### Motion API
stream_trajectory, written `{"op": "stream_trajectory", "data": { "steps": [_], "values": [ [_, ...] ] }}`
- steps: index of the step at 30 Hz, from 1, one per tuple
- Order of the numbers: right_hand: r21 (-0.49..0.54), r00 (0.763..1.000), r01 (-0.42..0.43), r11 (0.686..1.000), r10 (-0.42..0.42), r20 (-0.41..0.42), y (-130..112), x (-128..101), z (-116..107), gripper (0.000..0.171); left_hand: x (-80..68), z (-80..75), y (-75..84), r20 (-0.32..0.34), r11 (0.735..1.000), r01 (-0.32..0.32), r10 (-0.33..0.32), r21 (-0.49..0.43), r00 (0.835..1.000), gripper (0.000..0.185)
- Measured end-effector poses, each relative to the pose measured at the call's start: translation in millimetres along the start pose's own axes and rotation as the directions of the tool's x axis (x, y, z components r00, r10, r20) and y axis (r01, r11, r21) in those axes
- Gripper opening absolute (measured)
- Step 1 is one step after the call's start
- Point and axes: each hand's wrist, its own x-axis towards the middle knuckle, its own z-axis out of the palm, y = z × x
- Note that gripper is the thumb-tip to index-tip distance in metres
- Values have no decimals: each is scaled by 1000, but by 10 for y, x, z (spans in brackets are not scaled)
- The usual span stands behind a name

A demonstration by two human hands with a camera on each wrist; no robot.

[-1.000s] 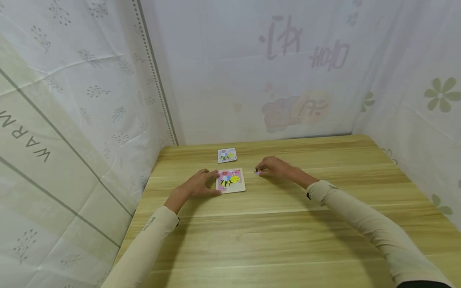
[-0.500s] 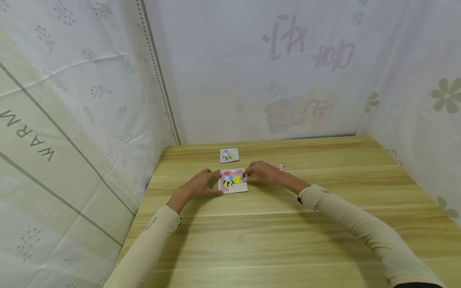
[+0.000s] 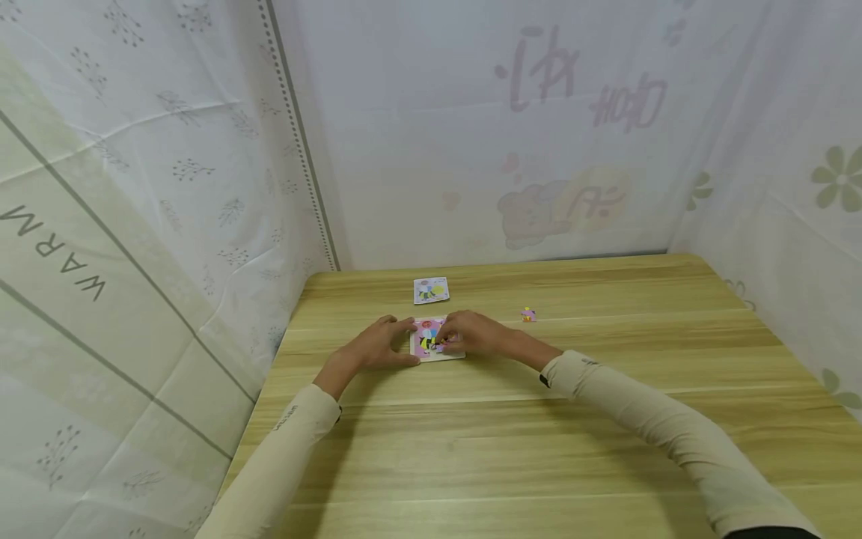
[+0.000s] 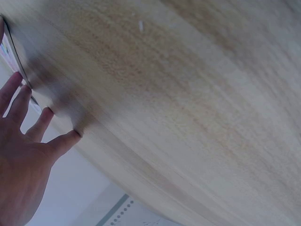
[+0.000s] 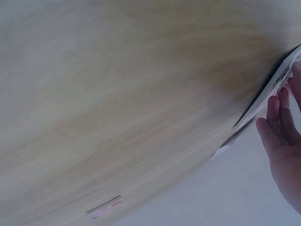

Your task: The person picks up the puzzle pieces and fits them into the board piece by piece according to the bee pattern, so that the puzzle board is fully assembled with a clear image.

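- While the left hand (image 3: 373, 346) rests flat against the left edge of the puzzle board (image 3: 434, 340), fingers straight, the board lies near the back of the wooden table (image 3: 512, 449).
- Right hand (image 3: 471, 335) lies on the board; whether it pinches a piece, I cannot tell.
- Pieces look thin, light and stiff, so I think fingertips at the edges work best.
- One small piece (image 3: 528, 315) lies apart on the right.
- One picture card (image 3: 431, 290) lies behind.

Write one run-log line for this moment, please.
left hand: steadies puzzle | right hand: fingers on puzzle | piece, card: untouched on table
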Motion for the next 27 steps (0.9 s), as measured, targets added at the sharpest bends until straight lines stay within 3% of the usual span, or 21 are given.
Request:
{"op": "stream_trajectory", "data": {
  "steps": [10,27],
  "values": [
    [26,1000,21,999,-21,5,-59,41,49,16,3,2,2,-4,1000,7,-7,10,1000,86],
    [-39,999,2,999,-1,44,-167,82,41,18,0,-2,-3,3,1000,4,-4,14,1000,87]
  ]
}}
